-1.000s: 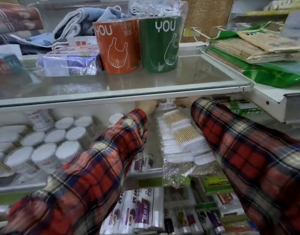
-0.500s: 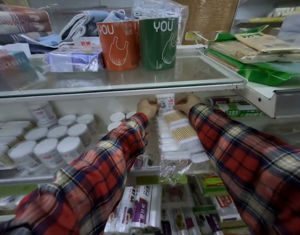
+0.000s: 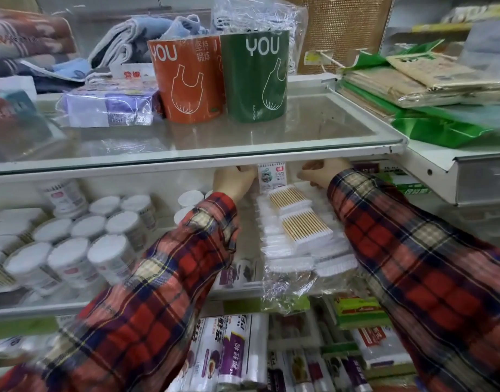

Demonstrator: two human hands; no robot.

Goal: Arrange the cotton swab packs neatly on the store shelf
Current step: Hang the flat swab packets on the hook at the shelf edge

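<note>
A small white labelled cotton swab pack [image 3: 272,177] stands upright at the back of the middle shelf [image 3: 237,291], just under the glass shelf above. My left hand [image 3: 234,181] grips its left side. My right hand [image 3: 321,171] sits to its right with fingers curled, touching the rear of the flat wooden-stick swab packs [image 3: 297,219]; whether it grips them I cannot tell. Those packs lie in a row inside a clear plastic bag [image 3: 285,281] running to the shelf front. Both plaid sleeves hide parts of the shelf.
Several round white-lidded swab tubs [image 3: 70,250] fill the shelf's left. The glass shelf [image 3: 271,137] above carries an orange roll [image 3: 186,80], a green roll [image 3: 256,77] and a purple pack [image 3: 110,107]. Green packages [image 3: 441,120] lie at right. Bag rolls [image 3: 234,355] fill the lower shelf.
The small labelled pack came out from under the shelf edge into view and now stands more upright between my hands. My right hand has shifted slightly right of it.
</note>
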